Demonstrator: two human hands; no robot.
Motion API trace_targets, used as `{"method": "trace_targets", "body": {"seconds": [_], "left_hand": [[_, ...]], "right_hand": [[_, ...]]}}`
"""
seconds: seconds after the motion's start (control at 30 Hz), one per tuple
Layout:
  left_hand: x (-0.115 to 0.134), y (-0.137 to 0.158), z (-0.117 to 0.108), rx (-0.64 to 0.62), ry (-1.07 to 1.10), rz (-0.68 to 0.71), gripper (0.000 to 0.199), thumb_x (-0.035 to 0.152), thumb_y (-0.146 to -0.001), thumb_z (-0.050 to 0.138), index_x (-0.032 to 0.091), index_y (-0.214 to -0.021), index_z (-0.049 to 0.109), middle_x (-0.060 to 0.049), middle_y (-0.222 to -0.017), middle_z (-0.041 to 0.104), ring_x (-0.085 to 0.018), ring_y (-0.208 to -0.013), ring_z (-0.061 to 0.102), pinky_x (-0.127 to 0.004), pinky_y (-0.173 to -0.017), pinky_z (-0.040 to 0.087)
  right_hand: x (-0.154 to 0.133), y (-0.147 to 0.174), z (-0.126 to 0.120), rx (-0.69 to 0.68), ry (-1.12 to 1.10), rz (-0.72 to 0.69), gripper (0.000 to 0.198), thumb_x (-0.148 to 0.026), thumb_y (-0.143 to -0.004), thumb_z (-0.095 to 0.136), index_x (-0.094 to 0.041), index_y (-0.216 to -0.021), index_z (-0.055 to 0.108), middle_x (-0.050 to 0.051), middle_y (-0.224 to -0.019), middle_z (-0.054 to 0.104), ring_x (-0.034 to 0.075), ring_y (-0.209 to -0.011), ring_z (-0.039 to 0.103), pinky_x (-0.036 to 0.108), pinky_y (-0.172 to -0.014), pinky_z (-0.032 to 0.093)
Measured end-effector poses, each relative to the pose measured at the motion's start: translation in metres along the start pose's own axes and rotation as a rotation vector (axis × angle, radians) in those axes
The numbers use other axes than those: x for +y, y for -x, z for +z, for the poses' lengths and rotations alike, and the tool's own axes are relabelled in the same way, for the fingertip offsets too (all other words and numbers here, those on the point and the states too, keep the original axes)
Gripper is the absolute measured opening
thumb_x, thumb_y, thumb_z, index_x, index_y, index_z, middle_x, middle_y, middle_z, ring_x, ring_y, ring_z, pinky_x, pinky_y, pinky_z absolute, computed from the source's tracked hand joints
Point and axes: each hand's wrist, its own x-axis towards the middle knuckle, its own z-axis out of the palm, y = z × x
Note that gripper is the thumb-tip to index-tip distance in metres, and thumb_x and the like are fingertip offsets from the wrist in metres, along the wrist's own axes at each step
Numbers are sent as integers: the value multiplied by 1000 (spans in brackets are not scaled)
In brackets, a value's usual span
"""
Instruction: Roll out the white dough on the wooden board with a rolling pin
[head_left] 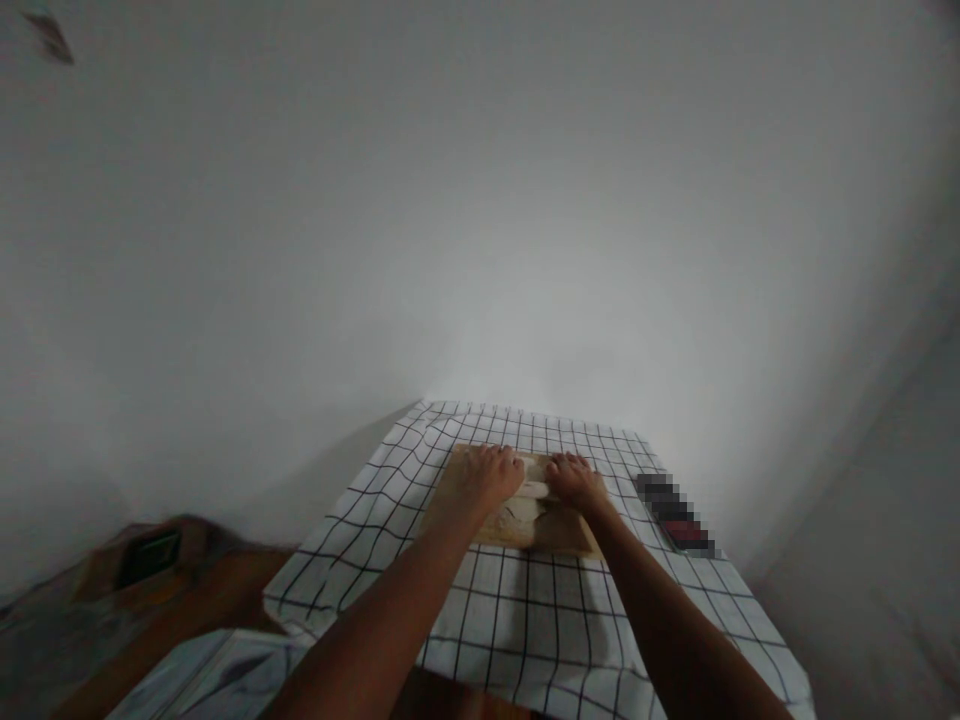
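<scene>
A wooden board lies on the checked tablecloth, its surface dusted and marked with pale patches. Across it runs a pale rod that looks like a rolling pin. My left hand is closed over the rod's left part, fingers curled forward. On the right part my right hand is closed in the same way. A whitish, dough-like patch shows just beyond the rod between the hands. Both hands cover the rod's ends, and my left forearm hides part of the board's left side.
The black-and-white checked tablecloth covers a table against a pale wall. A flat item, partly pixelated, lies near the table's right edge. Down on the left stands an open cardboard box with something dark in it.
</scene>
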Motion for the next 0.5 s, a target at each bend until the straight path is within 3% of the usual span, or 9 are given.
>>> {"method": "trace_targets", "body": {"seconds": [0.17, 0.3, 0.5], "left_hand": [[3, 17, -7, 4, -44, 29, 36, 32, -95, 46, 20, -122, 65, -12, -127, 68, -30, -122, 54, -47, -104, 38], [0, 25, -6, 30, -28, 86, 36, 30, -93, 47, 20, -122, 65, -11, -126, 68, -28, -121, 55, -45, -105, 38], [-3, 25, -1, 38, -10, 105, 34, 29, -96, 44, 18, -118, 66, -13, -120, 69, -28, -118, 57, -42, -101, 41]], "right_hand": [[-8, 37, -11, 19, -34, 35, 40, -34, -103, 30, -25, -127, 60, 11, -139, 55, 28, -125, 50, 47, -96, 44], [-15, 64, -16, 94, 11, -13, 39, -36, -104, 28, -25, -120, 62, 11, -132, 59, 27, -126, 49, 43, -97, 41], [-14, 67, -19, 106, 10, -51, 39, -36, -106, 26, -26, -117, 62, 8, -130, 60, 24, -124, 50, 40, -96, 41]]}}
